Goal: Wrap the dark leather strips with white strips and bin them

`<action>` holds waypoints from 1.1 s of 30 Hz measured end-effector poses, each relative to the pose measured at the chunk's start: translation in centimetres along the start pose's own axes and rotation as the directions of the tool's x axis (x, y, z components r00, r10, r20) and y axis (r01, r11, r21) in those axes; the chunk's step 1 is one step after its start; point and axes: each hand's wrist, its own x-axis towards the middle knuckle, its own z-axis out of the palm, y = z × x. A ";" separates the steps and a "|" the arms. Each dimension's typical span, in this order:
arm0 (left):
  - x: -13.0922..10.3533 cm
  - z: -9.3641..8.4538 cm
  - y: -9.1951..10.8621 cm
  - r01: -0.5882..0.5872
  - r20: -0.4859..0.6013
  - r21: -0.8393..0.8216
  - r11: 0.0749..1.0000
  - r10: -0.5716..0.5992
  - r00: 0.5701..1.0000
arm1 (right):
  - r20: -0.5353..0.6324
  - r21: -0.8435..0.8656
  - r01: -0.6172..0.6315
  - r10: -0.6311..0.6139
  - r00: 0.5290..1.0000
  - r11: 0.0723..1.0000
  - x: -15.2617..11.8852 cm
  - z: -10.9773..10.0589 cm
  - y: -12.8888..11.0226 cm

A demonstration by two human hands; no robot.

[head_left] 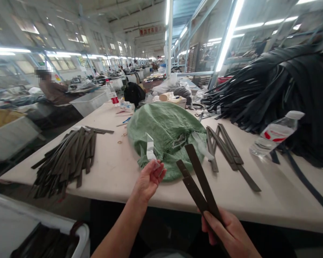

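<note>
My left hand (150, 177) is at the near edge of a green woven sack (164, 123), thumb and fingertips pinched together. A white strip (150, 147) rises from these fingertips and stands out against the sack; its lower end is partly hidden. In my right hand (223, 225) are several flat dark brown straps (195, 165), gripped near their lower ends and fanned apart at the top. More brown straps (228, 150) lie on the table just right of the sack. At the left lies a large bundle of similar straps (70, 154), hanging over the edge.
A pale-covered table (104, 179) spans the front. A clear bottle (276, 134) stands tilted in view at right, before a big heap of black straps (285, 82). Behind are another bottle (111, 93) and a black bag (134, 94). A white bin (80, 233) sits lower left; a person (54, 87) is beyond.
</note>
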 end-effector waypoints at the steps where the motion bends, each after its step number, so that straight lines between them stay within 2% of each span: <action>1: -0.3 0.2 0.0 0.004 0.013 -0.015 1.000 -0.004 1.000 | 0.021 -0.003 0.002 -0.002 1.000 1.000 0.0 0.4 0.0; 8: -1.0 1.7 0.3 0.048 0.071 -0.059 0.997 -0.044 0.997 | 0.186 0.035 -0.052 0.044 0.981 0.998 -0.2 2.2 0.5; 14: -1.5 2.1 -0.1 0.073 0.092 -0.019 0.997 -0.071 0.993 | 0.171 0.084 -0.114 0.099 0.980 0.990 0.0 3.1 1.0; 20: -1.4 1.9 -0.8 0.001 0.167 0.027 1.000 -0.006 0.986 | 0.212 0.027 -0.097 0.089 0.973 0.995 -0.2 3.3 0.9; 26: -1.6 1.5 -1.2 -0.050 0.267 0.162 0.985 0.005 0.964 | 0.206 -0.016 -0.072 0.073 0.976 0.997 0.0 3.0 0.9; 33: -1.3 1.4 -1.2 -0.091 0.267 0.209 0.974 0.032 0.963 | 0.200 -0.075 -0.052 0.066 0.977 0.996 -0.1 2.2 0.5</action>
